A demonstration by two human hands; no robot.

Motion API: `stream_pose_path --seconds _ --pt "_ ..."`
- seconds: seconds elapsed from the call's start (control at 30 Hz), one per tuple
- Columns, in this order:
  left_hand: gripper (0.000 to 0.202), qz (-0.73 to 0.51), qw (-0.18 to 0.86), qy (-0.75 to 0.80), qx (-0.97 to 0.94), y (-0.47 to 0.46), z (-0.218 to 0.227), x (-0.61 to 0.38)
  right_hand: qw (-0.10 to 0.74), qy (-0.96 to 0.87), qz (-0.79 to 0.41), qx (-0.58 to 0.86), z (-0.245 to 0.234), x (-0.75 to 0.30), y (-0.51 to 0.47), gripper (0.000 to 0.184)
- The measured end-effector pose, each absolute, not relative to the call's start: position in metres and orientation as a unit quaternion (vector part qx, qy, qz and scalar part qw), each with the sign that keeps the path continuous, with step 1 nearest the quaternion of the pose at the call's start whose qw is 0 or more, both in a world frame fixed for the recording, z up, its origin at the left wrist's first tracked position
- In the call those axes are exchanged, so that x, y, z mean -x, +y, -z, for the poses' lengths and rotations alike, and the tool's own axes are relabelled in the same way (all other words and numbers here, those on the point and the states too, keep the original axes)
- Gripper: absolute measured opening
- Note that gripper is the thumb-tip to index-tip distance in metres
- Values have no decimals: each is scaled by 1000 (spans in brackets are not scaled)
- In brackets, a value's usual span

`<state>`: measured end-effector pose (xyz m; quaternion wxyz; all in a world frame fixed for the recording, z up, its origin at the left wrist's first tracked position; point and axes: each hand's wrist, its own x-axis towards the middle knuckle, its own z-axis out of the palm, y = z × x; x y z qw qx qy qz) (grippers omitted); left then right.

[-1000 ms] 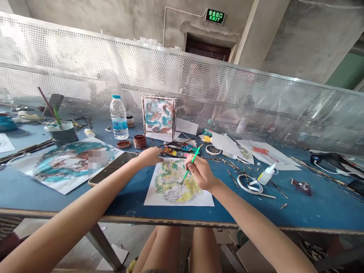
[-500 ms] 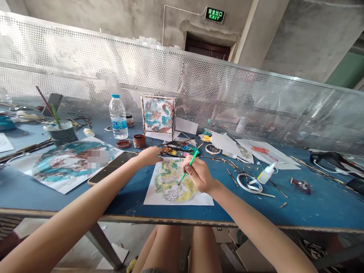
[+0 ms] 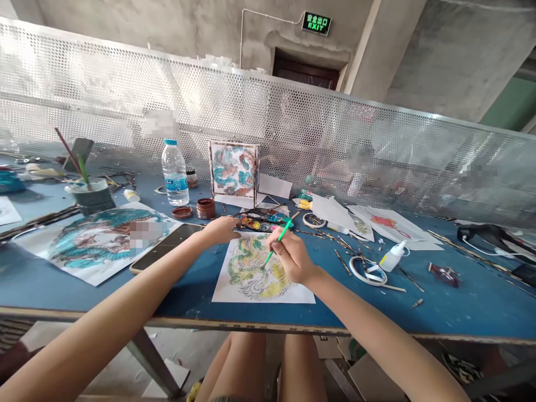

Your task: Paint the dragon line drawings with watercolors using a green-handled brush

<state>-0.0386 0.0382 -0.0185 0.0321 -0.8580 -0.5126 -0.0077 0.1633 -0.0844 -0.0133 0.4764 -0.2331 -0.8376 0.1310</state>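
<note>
My right hand (image 3: 292, 254) is closed around a thin green paintbrush (image 3: 286, 228), held at a slant with its lower end on the sheet. That white sheet (image 3: 224, 290) bears a dragon drawing, partly coloured yellow and green; lower parts show bare line work. My left hand (image 3: 223, 230) rests by the sheet's upper left corner with its fingers stretched out, at the near left edge of the paint palette (image 3: 262, 223). The palette has several bright colours in it, and its left end is partly hidden by my fingers.
A phone (image 3: 167, 245) and a painted dragon sheet (image 3: 98, 273) lie left. Behind stand a framed dragon picture (image 3: 234, 167), a water bottle (image 3: 175, 173) and an open brown paint jar (image 3: 205, 209). Rightward are a glue bottle (image 3: 392, 257), a white coil (image 3: 368, 271) and scattered sticks.
Almost nothing differs. The paintbrush tip has shifted very slightly on the sheet, and my left hand stays in place.
</note>
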Motion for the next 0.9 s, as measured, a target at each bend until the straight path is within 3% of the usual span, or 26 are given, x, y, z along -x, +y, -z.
stream_pose_path --seconds 0.13,0.27,0.43,0.6,0.67,0.73,0.8,0.9 --pt "38 2 37 -518 854 36 16 38 438 -843 -190 246 13 -161 -85 32" --pt "39 4 30 -519 854 35 17 39 522 -768 -252 273 9 -166 -77 28" --pt "34 61 25 -507 859 28 12 37 598 -709 -141 346 5 -191 -55 19" --pt "42 275 23 -339 899 4 -13 22 496 -796 40 344 5 -197 -49 15" --pt "48 277 4 -257 926 -11 -20 12 478 -818 62 312 6 -193 -51 13" --pt "41 245 -6 -220 944 -25 -22 0 481 -825 74 287 7 -188 -55 12" --pt "26 216 -9 -244 946 -35 -22 -9 492 -821 86 275 9 -185 -58 10" --pt "24 198 20 -326 924 -38 -35 -5 526 -793 71 299 9 -185 -60 17"
